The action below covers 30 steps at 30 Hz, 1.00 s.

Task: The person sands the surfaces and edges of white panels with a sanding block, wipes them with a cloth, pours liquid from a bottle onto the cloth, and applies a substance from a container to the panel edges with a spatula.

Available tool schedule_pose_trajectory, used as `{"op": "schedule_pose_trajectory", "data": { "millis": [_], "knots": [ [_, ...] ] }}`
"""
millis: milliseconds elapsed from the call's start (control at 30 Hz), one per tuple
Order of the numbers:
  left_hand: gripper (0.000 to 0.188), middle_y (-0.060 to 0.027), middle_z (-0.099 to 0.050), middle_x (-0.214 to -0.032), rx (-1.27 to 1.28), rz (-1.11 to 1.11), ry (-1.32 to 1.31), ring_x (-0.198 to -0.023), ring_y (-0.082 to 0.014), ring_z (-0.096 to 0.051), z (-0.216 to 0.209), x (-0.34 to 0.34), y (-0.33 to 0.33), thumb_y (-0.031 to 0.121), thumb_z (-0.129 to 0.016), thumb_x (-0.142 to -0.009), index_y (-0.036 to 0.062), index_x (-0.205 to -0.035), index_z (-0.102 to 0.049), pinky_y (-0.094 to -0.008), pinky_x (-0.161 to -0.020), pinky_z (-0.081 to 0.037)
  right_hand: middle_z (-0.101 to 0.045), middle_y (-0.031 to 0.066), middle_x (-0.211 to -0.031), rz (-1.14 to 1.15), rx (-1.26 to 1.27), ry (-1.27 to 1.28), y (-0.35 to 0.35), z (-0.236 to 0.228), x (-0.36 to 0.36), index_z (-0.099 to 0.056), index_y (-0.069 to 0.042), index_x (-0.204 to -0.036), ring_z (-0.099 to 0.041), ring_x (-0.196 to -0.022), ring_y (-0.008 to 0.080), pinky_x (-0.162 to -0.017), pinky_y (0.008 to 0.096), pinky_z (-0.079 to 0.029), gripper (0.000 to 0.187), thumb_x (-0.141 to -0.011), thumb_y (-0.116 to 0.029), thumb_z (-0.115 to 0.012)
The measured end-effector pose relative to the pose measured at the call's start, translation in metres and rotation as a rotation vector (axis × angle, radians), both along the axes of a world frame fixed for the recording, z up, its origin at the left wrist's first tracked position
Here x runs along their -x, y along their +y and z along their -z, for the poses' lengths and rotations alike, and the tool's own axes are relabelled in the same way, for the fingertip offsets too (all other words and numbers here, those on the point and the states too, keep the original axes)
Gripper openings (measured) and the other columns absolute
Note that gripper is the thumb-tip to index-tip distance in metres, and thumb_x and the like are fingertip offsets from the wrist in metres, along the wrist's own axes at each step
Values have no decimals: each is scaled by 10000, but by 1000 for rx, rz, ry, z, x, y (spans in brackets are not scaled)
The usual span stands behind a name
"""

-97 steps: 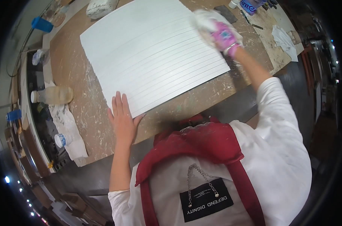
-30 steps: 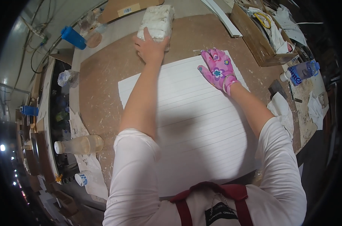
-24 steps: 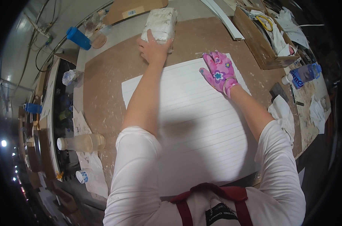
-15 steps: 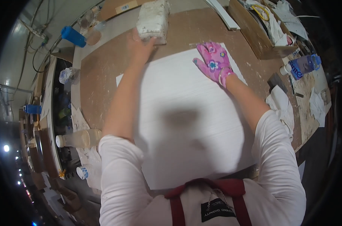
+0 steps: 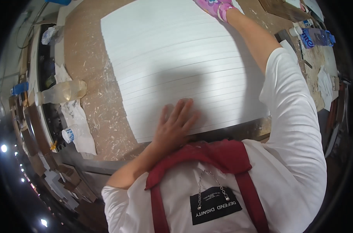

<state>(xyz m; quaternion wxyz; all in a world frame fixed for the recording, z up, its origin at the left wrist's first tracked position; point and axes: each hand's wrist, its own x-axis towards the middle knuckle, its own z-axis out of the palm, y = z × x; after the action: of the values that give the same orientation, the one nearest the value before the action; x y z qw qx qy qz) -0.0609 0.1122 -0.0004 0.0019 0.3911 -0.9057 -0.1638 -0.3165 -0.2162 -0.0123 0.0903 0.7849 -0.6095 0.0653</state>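
A broad stack of white paper (image 5: 153, 50) lies before me, its sheets fanned so that many parallel edges show and the left side is stepped. My bare left hand (image 5: 175, 123) rests over the stack's near edge, close to my body, fingers spread and holding nothing. At the far right of the paper is my right hand (image 5: 216, 7) in a pink flowered glove, laid flat on it. The top of the picture cuts off its fingertips.
Brown board (image 5: 95, 97) with white specks lies under the paper. To the left are a bottle of cloudy liquid (image 5: 66, 92), a small white-and-blue container (image 5: 70, 134) and crumpled plastic (image 5: 49, 35). A blue-labelled bottle (image 5: 314, 38) and a cardboard box (image 5: 279, 8) stand right.
My left hand has left the white block at the far side and come back to the near paper edge. The view has tipped nearer, and sheet edges now show across the paper.
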Motion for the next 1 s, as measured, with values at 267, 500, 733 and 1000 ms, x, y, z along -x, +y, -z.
{"op": "schedule_pose_trajectory", "data": {
  "millis": [267,500,733,1000],
  "knots": [
    [741,-173,-219,-1589,47,-105,-27,-1428,-458,-235,0,1,6,304,-654,-788,206,-1476,-396,-688,-1051,-267,-457,160,-1430,-32,62,-43,-12,20,-4,-437,-96,-1399,-379,-1360,355,-1130,453,-272,597,-964,-503,-407],
    [662,-171,-257,-1566,79,-56,-67,-1398,-450,-273,-8,-1,-50,312,-621,-822,182,-1444,-437,-692,-1050,-255,-414,173,-1468,33,-45,-73,-45,14,15,-389,-61,-1441,-318,-1406,355,-1160,460,-218,622,-983,-482,-372],
    [784,-143,-463,-1432,83,-111,136,-1343,-342,-402,-38,-28,-168,386,-808,-707,97,-1365,-496,-572,-1040,-348,-426,188,-1443,26,-32,-80,-44,18,16,-390,-38,-1436,-342,-1381,379,-1151,463,-238,620,-989,-467,-395],
    [549,-186,-528,-1322,551,-693,-2,-1272,-417,-416,42,-86,-400,503,-521,-939,105,-1317,-547,-482,-1030,-384,-347,128,-1524,233,-100,-154,-38,11,29,-368,-137,-1472,-261,-1438,349,-1159,479,-257,659,-969,-561,-385]
  ]
}}
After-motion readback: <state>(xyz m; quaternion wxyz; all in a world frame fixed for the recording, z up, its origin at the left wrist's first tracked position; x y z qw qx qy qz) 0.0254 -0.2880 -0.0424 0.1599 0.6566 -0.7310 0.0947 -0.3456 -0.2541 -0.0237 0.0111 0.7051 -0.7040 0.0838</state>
